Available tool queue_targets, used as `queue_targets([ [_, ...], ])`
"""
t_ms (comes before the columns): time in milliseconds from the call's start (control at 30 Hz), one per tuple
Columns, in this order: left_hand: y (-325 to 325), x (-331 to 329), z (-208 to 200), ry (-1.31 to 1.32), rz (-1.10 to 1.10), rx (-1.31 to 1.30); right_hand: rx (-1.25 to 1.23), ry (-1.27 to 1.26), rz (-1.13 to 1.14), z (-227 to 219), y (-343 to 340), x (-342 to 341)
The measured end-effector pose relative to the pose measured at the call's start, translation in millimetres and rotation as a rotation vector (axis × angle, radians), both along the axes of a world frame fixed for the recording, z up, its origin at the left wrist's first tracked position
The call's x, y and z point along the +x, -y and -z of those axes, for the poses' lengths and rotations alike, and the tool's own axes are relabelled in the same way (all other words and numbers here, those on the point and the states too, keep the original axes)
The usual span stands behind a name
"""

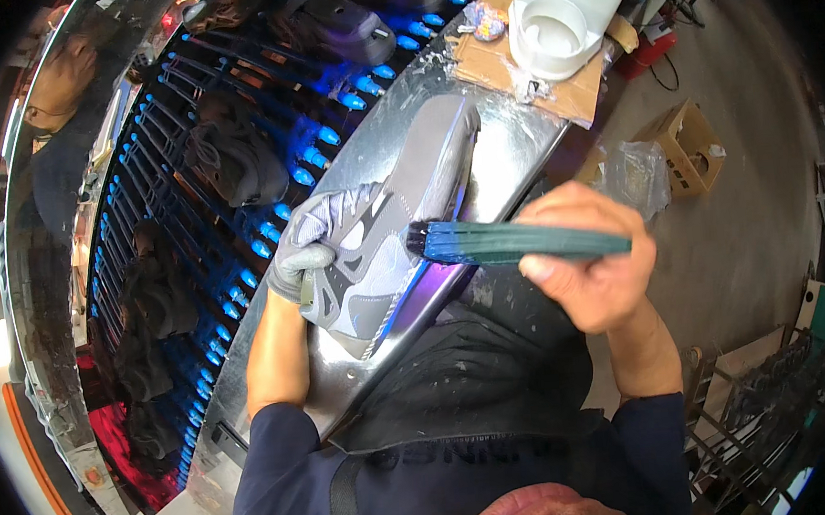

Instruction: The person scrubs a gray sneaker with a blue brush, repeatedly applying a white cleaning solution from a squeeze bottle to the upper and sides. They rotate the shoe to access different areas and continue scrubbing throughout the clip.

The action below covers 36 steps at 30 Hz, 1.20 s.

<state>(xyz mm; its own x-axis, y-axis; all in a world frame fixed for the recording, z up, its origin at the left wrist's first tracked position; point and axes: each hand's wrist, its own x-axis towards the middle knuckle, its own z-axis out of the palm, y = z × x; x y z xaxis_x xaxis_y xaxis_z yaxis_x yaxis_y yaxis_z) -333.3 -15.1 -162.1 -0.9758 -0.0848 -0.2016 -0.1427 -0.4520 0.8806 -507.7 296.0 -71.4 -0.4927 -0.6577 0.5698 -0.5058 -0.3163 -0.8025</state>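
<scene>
A grey sneaker (416,176) lies on its side over the metal ledge, toe pointing away and sole facing right. My left hand (299,251), in a grey glove, is closed on it near the laces and ankle opening; some of its fingers are hidden. In my right hand (599,259), bare, is a brush (526,240) with a green handle, a blue section and a dark tip. That tip meets the sneaker's side just above the sole edge, or hovers very close to it. A purple-blue shine lies along the sole edge.
Left of the metal ledge (511,155) runs a rack of blue-tipped rods (315,156) carrying several dark shoes (233,150). At the far end a white container (550,33) stands on cardboard (480,61). A cardboard box (688,157) and clear plastic (634,175) lie on the floor.
</scene>
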Motion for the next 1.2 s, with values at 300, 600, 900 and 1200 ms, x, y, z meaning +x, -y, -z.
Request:
queue_targets([
  [300, -11.3, -8.9, -9.9, -0.002, -0.072, 0.122, -0.045, 0.157, 0.188, 40.0, -6.1, 9.2],
  [600, -22.5, -12.5, -19.9, -0.044, -0.064, 0.140, 0.039, 0.103, 0.182, 9.7, -4.0, -7.1],
  [900, -23.3, -14.4, -23.0, -0.042, -0.002, 0.079, 0.134, -0.463, 0.189, -15.3, 3.3, 17.0],
  [1200, -24.8, -16.4, -20.7, -0.086, -0.035, 0.151, 0.184, -0.552, 0.228, -26.2, 7.8, 15.9],
])
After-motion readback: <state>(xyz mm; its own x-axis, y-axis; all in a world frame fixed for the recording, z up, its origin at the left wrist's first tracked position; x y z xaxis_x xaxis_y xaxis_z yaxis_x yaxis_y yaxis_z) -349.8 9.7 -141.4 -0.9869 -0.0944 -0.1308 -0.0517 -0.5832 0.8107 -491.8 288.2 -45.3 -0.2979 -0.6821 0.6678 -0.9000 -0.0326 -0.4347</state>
